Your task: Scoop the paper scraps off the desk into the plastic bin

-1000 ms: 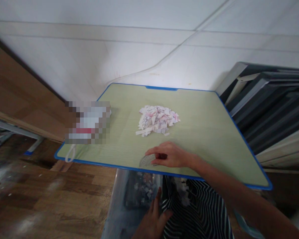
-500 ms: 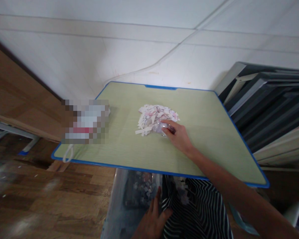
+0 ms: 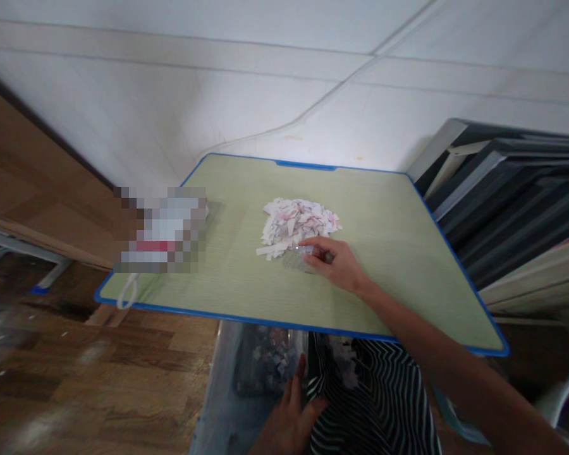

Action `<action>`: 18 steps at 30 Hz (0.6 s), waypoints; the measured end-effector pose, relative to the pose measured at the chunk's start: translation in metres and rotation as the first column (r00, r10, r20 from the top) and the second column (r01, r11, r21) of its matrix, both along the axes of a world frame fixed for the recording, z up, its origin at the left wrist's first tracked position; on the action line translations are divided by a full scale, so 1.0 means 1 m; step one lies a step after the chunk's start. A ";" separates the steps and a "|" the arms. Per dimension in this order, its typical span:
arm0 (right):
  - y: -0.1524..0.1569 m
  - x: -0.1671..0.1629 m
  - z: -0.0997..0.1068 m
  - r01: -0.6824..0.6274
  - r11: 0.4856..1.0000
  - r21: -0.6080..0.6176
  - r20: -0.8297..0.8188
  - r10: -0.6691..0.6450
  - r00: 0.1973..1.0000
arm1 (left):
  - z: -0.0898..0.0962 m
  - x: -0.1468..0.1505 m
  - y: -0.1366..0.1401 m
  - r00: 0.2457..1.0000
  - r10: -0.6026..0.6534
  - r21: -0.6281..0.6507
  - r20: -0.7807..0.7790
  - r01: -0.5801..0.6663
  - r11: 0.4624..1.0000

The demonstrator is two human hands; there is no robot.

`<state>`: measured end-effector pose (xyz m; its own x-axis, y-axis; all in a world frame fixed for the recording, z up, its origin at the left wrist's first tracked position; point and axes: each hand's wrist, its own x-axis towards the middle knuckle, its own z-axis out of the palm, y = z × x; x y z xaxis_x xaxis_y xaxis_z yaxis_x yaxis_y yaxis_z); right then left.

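On the green board (image 3: pixel 218 278) lies a heap of torn paper scraps (image 3: pixel 298 218), white with pinkish patches. My right hand (image 3: pixel 334 259) is at the heap's near right edge, thumb and fingers closed around a clear, shiny object (image 3: pixel 294 260). Its exact kind is hard to make out; it looks like thin see-through plastic and lies low over the board. Below the board's front edge, my left hand (image 3: pixel 289 414) has its fingers stretched out and holds nothing. It is between a translucent plastic bin (image 3: pixel 213 392) and the striped cloth (image 3: pixel 379 398) over my lap.
At the board's left stands a blurred-out box-like item (image 3: pixel 171 227) with a white loop (image 3: pixel 128 292). Dark flat panels (image 3: pixel 507 196) lean at the right. A cardboard box (image 3: pixel 42 170) is at the left, and a white wall (image 3: pixel 246 95) rises behind the board.
The clear object has tipped lower and toward me, away from the scraps. My right hand has shifted slightly. My left hand has stayed in place.
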<state>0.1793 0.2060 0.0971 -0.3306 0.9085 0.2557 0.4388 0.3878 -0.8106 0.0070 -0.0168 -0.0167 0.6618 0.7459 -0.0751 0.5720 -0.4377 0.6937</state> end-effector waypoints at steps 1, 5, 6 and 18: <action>0.000 0.000 0.000 0.022 1.000 0.013 0.003 -0.022 1.000 | 0.000 0.000 0.000 1.000 -0.006 -0.002 0.008 0.006 1.000; -0.003 -0.004 -0.001 -0.009 0.997 0.074 0.121 0.000 0.993 | 0.000 0.001 0.001 1.000 -0.023 0.049 0.000 0.023 0.999; -0.005 -0.005 -0.002 -0.054 0.995 0.081 0.154 0.041 0.987 | 0.000 0.001 0.001 1.000 -0.024 0.065 -0.005 0.024 0.998; -0.025 -0.015 0.003 -0.473 0.879 0.056 0.330 0.431 0.840 | -0.002 0.001 0.003 1.000 -0.022 0.051 -0.014 0.022 0.998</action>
<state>0.1641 0.1810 0.0999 -0.7756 0.6042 0.1825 0.4007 0.6947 -0.5973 0.0078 -0.0135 -0.0188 0.6773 0.7342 -0.0464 0.5709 -0.4848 0.6626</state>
